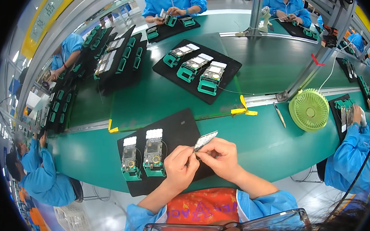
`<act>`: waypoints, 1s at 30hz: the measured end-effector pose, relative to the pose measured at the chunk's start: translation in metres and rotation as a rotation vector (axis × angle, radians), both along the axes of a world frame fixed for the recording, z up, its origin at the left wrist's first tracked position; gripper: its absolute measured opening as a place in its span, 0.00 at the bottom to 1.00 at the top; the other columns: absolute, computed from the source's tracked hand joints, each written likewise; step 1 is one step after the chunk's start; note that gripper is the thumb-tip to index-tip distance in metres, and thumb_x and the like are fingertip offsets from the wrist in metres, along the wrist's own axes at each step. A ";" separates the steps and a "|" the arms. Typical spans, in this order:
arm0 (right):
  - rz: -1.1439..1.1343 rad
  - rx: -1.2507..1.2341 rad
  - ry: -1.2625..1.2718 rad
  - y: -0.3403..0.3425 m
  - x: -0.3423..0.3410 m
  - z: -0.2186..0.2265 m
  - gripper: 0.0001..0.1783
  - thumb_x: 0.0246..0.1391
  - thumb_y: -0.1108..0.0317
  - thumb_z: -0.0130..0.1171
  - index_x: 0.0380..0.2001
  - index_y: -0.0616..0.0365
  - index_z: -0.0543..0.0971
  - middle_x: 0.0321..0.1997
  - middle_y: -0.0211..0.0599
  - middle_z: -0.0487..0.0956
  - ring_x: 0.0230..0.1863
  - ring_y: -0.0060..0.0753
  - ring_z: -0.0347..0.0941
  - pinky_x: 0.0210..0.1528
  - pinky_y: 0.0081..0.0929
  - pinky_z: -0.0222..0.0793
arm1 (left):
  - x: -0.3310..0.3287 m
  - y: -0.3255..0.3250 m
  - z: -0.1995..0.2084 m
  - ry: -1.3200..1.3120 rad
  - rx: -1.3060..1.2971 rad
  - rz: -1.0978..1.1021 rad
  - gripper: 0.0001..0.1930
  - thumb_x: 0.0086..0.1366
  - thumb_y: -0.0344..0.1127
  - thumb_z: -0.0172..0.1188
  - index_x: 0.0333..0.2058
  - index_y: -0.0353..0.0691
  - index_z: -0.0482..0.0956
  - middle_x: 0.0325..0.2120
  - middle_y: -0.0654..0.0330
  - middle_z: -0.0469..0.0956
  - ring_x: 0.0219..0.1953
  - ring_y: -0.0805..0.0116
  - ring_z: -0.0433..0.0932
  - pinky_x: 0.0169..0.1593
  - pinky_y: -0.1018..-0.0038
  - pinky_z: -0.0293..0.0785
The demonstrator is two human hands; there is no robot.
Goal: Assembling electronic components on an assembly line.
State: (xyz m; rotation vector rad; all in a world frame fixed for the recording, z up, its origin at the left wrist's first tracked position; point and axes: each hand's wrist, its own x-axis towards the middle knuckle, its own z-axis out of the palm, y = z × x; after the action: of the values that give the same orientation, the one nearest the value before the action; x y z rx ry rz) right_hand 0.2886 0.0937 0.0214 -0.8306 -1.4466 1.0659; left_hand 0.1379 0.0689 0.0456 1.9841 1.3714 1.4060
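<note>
Above the black tray's right side, my right hand (221,159) pinches a small circuit board (206,139) with a pale face, tilted upward. My left hand (181,167) closes its fingertips at the board's lower end, where the two hands meet; whatever small part lies between them is hidden. To the left on the black tray (175,129) lie two circuit boards, one at the outer side (129,154) and one nearer my left hand (153,149). Both have white upper ends and sit in green holders, with thin wires beside them.
A second black tray (207,98) with three boards in green holders lies on the green conveyor ahead. A green fan (309,110) and a pen (280,116) are at the right. A metal post (311,59) rises behind the fan. Co-workers in blue sit around.
</note>
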 end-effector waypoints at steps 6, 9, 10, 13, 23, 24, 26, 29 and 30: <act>0.038 -0.092 0.057 -0.001 -0.003 0.002 0.04 0.47 0.76 0.67 0.26 0.62 0.81 0.23 0.30 0.76 0.20 0.15 0.68 0.21 0.16 0.62 | -0.003 -0.002 -0.004 0.051 0.023 0.003 0.04 0.53 0.19 0.56 0.30 0.28 0.74 0.24 0.52 0.74 0.22 0.63 0.72 0.25 0.72 0.68; 0.018 -0.099 -0.004 0.002 -0.001 -0.001 0.04 0.47 0.76 0.67 0.28 0.62 0.81 0.25 0.31 0.76 0.20 0.16 0.68 0.22 0.17 0.63 | -0.010 0.000 -0.006 0.021 -0.083 0.026 0.03 0.57 0.20 0.56 0.31 0.27 0.75 0.26 0.52 0.76 0.24 0.67 0.74 0.26 0.74 0.68; -0.007 -0.088 -0.069 0.004 0.000 -0.002 0.05 0.47 0.76 0.67 0.30 0.62 0.81 0.27 0.32 0.77 0.20 0.16 0.68 0.23 0.18 0.64 | -0.014 0.001 -0.006 -0.013 -0.197 0.046 0.03 0.59 0.21 0.55 0.31 0.27 0.75 0.26 0.52 0.76 0.26 0.67 0.75 0.27 0.74 0.68; -0.069 -0.022 -0.049 0.007 -0.002 0.002 0.09 0.48 0.77 0.65 0.35 0.62 0.80 0.33 0.33 0.78 0.25 0.17 0.67 0.27 0.17 0.63 | -0.043 0.007 -0.025 -0.140 -0.409 0.155 0.07 0.63 0.26 0.54 0.36 0.28 0.77 0.26 0.55 0.76 0.31 0.67 0.77 0.33 0.75 0.71; -0.052 -0.127 -0.685 0.025 0.005 -0.048 0.25 0.57 0.69 0.56 0.56 0.67 0.65 0.46 0.52 0.73 0.39 0.47 0.75 0.45 0.39 0.71 | -0.110 -0.013 -0.017 0.348 -0.258 0.444 0.29 0.61 0.31 0.59 0.61 0.31 0.63 0.56 0.42 0.65 0.60 0.46 0.61 0.64 0.57 0.57; -0.053 -0.127 -0.688 0.026 0.003 -0.053 0.25 0.57 0.69 0.56 0.56 0.67 0.65 0.46 0.52 0.73 0.39 0.47 0.75 0.45 0.39 0.71 | -0.121 -0.018 -0.019 0.381 -0.253 0.527 0.29 0.62 0.32 0.58 0.60 0.31 0.63 0.56 0.42 0.64 0.60 0.45 0.62 0.63 0.57 0.57; 0.009 -0.177 -0.594 0.028 0.002 -0.058 0.29 0.58 0.68 0.56 0.60 0.68 0.61 0.42 0.51 0.75 0.40 0.43 0.76 0.45 0.36 0.72 | -0.149 -0.030 -0.028 0.435 -0.285 0.670 0.28 0.64 0.36 0.57 0.60 0.29 0.63 0.58 0.40 0.63 0.59 0.42 0.61 0.62 0.56 0.57; 0.155 -0.413 -0.436 0.034 0.004 -0.058 0.31 0.58 0.68 0.56 0.61 0.70 0.59 0.38 0.44 0.77 0.37 0.34 0.76 0.42 0.31 0.72 | -0.185 -0.049 -0.052 0.449 -0.447 0.878 0.29 0.70 0.46 0.48 0.59 0.27 0.63 0.57 0.37 0.64 0.58 0.41 0.62 0.62 0.55 0.57; 0.156 -0.411 -0.439 0.035 0.004 -0.059 0.31 0.58 0.68 0.56 0.61 0.70 0.59 0.38 0.44 0.77 0.37 0.34 0.76 0.42 0.31 0.72 | -0.200 -0.056 -0.060 0.446 -0.447 0.879 0.29 0.70 0.46 0.48 0.59 0.27 0.63 0.57 0.37 0.64 0.58 0.41 0.62 0.62 0.55 0.57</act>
State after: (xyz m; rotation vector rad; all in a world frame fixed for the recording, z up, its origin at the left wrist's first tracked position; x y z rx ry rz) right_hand 0.2925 0.1286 -0.0375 -1.3245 -1.7005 1.3863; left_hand -0.0621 0.0132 -0.0147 1.4742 2.6910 0.7799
